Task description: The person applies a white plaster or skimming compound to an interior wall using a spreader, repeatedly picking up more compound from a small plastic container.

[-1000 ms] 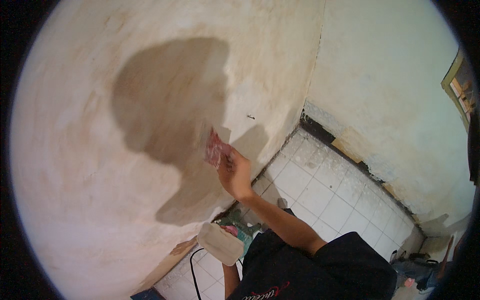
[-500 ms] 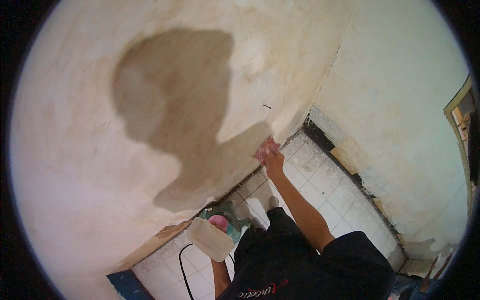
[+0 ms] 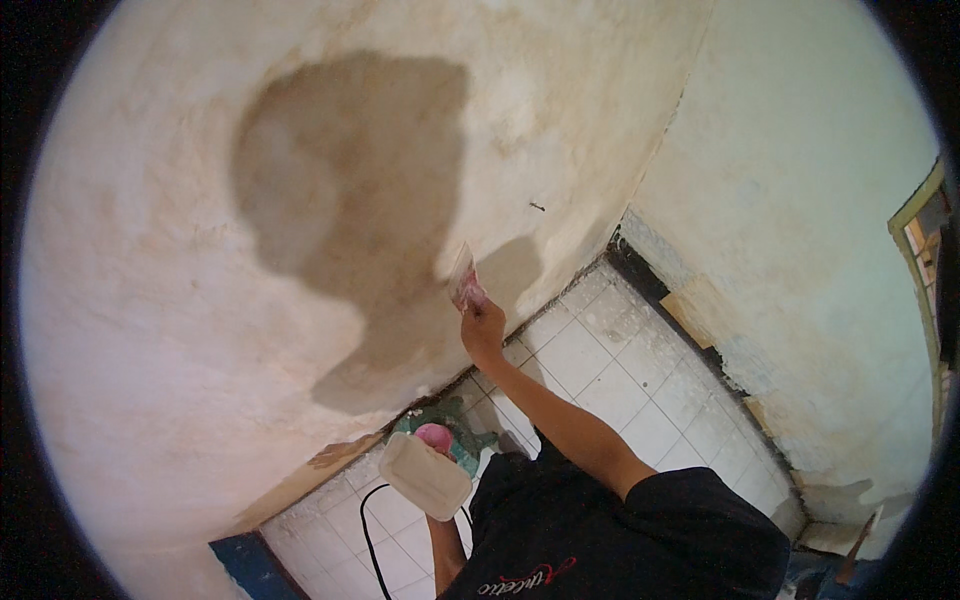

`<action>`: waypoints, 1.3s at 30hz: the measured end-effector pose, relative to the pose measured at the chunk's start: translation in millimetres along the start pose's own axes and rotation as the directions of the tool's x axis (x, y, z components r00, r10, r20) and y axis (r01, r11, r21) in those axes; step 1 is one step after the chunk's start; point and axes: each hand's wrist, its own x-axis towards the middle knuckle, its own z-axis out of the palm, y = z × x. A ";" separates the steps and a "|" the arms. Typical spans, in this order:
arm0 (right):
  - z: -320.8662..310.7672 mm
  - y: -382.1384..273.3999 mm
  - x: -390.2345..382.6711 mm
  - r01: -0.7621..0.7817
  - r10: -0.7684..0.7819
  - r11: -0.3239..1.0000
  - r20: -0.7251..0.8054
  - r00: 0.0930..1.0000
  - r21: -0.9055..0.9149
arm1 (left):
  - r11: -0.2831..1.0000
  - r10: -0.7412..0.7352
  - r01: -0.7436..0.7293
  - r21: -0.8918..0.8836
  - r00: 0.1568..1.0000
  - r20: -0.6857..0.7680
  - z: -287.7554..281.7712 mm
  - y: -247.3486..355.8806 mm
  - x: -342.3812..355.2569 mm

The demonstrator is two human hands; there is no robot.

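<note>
My right hand (image 3: 482, 330) is shut on a small red, white-smeared scraper (image 3: 467, 280), raised against the pale, stained wall (image 3: 150, 250); whether the blade touches it I cannot tell. My left hand (image 3: 440, 522) supports a shallow beige plastic tray (image 3: 425, 475) low in front of my body, its fingers mostly hidden by the tray. Behind the tray show a pink round object (image 3: 434, 436) and a green, plaster-spotted item (image 3: 450, 413) near the wall's base. My shadow covers much of the wall.
A second wall (image 3: 780, 220) meets this one at right, with peeling patches along its base and a yellow-edged frame (image 3: 905, 218). Below are white floor tiles (image 3: 600, 390), a black cable (image 3: 368, 530) left of the tray and a blue-painted edge (image 3: 245, 565) lower left.
My right hand moved down and right toward the corner, then back up and left with the scraper. The view shifted slightly; my left hand still has the tray.
</note>
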 end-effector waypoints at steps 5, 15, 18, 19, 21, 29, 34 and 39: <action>-5.9 37.1 13.2 -0.370 0.368 0.778 0.110 0.923 0.507 | 1.000 0.008 -0.008 0.006 1.000 0.018 3.2 1.8 1.6; -23.3 -139.1 97.0 -0.587 0.337 0.491 0.481 0.810 0.644 | 0.998 0.068 -0.068 0.013 0.997 0.030 -7.5 15.2 -11.8; -59.1 -194.4 103.4 -0.547 0.152 0.416 0.538 0.829 0.726 | 0.999 0.050 -0.051 0.018 0.997 0.050 -1.1 10.9 -6.5; -70.5 -210.6 103.1 -0.526 0.139 0.405 0.518 0.844 0.748 | 0.998 0.049 -0.051 0.022 0.997 0.056 1.7 10.1 -4.9; -88.4 -235.2 99.5 -0.491 0.112 0.382 0.488 0.866 0.783 | 0.998 0.052 -0.054 0.023 0.997 0.062 3.1 8.9 -3.5; -85.1 -103.9 52.3 -0.521 0.357 0.398 0.396 0.846 0.755 | 0.997 0.080 -0.081 0.002 0.994 0.073 0.1 12.3 -4.3; -4.6 -16.0 52.1 -0.596 0.365 0.415 0.474 0.801 0.688 | 0.996 0.092 -0.093 -0.002 0.993 0.072 -9.0 19.2 -12.1; -7.4 -90.9 74.6 -0.618 0.236 0.331 0.572 0.786 0.713 | 0.992 0.124 -0.124 -0.015 0.990 0.062 -22.2 30.2 -20.4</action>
